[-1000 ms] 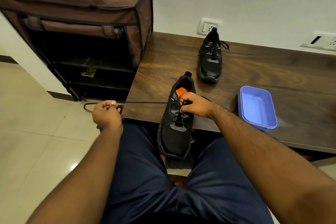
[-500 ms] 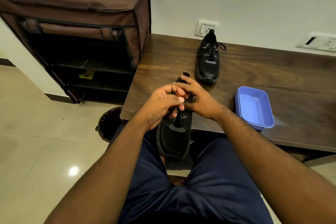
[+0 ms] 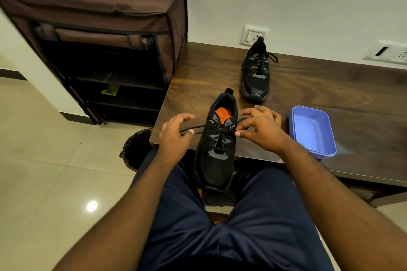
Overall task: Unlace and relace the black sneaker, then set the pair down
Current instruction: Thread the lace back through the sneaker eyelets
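A black sneaker (image 3: 217,160) with an orange insole lies toe toward me, its heel on the wooden table (image 3: 198,86) and its toe over my lap. Its black lace (image 3: 199,128) runs through the eyelets and stretches out to both sides. My left hand (image 3: 175,138) pinches the left lace end just left of the shoe. My right hand (image 3: 261,131) pinches the right lace end beside the shoe's collar. The second black sneaker (image 3: 256,72), laced, stands farther back on the table near the wall.
A blue plastic tray (image 3: 313,131) sits on the table to the right of my right hand. A brown fabric shoe rack (image 3: 105,35) stands left of the table. A dark waste bin (image 3: 136,147) sits on the tiled floor below the table's left corner.
Both hands were bunched together over the sneaker's tongue half a second ago. They have moved apart, each drawing a lace end sideways.
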The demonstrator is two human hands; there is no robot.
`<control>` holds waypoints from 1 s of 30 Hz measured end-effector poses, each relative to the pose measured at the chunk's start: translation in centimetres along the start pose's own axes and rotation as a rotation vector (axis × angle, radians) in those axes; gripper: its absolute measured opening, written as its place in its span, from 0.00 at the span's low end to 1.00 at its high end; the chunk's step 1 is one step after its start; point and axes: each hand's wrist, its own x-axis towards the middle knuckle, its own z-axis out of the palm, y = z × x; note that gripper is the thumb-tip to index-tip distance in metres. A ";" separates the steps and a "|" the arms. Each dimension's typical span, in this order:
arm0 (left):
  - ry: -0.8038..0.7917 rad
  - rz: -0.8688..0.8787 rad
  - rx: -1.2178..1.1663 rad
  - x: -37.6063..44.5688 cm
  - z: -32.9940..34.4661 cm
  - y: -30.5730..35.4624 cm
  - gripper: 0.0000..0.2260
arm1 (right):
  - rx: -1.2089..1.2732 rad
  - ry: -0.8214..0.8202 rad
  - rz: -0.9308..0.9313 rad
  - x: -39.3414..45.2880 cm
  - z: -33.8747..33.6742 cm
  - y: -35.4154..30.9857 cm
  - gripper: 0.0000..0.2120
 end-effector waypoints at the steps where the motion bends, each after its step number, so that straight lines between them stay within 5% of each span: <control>1: 0.009 0.065 0.080 -0.2 0.5 0.8 0.15 | -0.010 0.011 0.003 -0.2 0.2 -1.0 0.04; 7: -0.183 0.072 0.027 0.4 2.8 2.7 0.06 | 0.037 -0.007 0.007 0.9 1.3 -4.3 0.05; 10: -0.112 0.038 -0.086 0.5 1.7 1.9 0.02 | 0.065 -0.026 0.032 0.9 1.0 -3.4 0.09; 14: 0.086 -0.077 -0.084 0.8 0.1 0.2 0.04 | 0.485 -0.043 0.047 0.2 0.6 -1.6 0.10; 17: -0.029 -0.100 -0.019 1.1 0.6 0.4 0.07 | 0.667 -0.009 0.087 -0.2 1.4 -2.4 0.11; 20: -0.098 -0.078 -0.039 1.2 1.6 1.4 0.08 | 0.623 0.104 0.065 0.0 2.3 -3.3 0.05; 24: -0.082 -0.119 -0.062 1.2 1.8 1.6 0.07 | 0.394 0.106 0.039 0.2 3.7 -3.2 0.17; 28: -0.080 -0.178 -0.094 1.3 1.5 1.0 0.10 | 0.365 0.251 0.066 0.2 4.9 -2.9 0.04; 30: -0.100 -0.198 -0.098 1.3 1.4 0.8 0.09 | 0.327 0.267 0.059 0.1 5.0 -2.9 0.06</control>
